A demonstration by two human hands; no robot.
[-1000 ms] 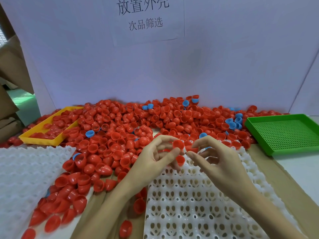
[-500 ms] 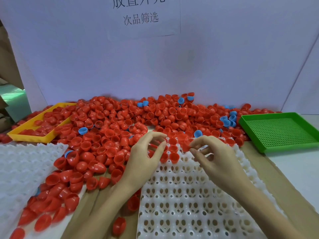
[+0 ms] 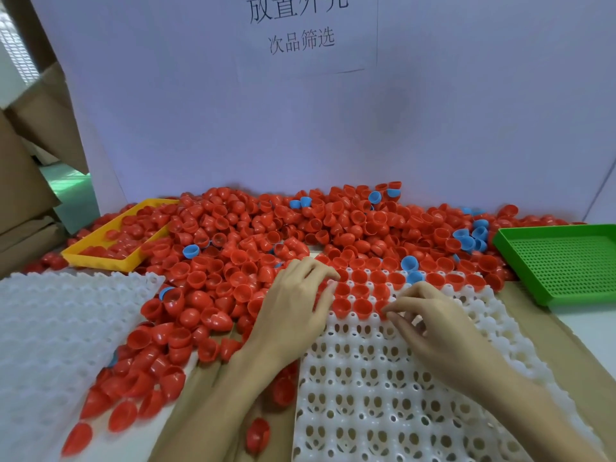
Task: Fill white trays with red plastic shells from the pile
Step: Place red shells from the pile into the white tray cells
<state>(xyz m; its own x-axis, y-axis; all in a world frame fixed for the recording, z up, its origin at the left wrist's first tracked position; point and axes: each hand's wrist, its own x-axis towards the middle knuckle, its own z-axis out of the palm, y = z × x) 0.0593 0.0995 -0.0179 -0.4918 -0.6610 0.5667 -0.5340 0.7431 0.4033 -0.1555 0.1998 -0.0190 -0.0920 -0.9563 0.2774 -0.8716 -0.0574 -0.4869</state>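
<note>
Red plastic shells [image 3: 300,235] lie in a broad pile across the middle of the frame, against a white backboard [image 3: 466,111]; scattered blue shells [image 3: 468,240] are mixed in. A white tray [image 3: 400,395] at lower centre holds red shells seated in its far rows, with one blue shell [image 3: 415,277] among them; the near pockets show bare. The left hand [image 3: 293,311] lies palm down at the tray's far left corner, fingers loosely bent over shells; whether it holds one cannot be told, since the fingertips hide what is beneath. The right hand [image 3: 433,321] pinches with thumb and forefinger at a red shell [image 3: 381,306] in the tray's third row; most of that shell is covered. A second white tray [image 3: 60,328] at lower left is blurred and cut off by the frame edge. The yellow tray [image 3: 113,258] at middle left is partly buried in shells. A green perforated tray [image 3: 566,261] at right is cut off by the edge. The tray and hands rest on brown cardboard [image 3: 573,335]. A paper sign [image 3: 300,31] at top centre has its upper line cropped. Cardboard boxes [image 3: 30,145] stand at upper left.
</note>
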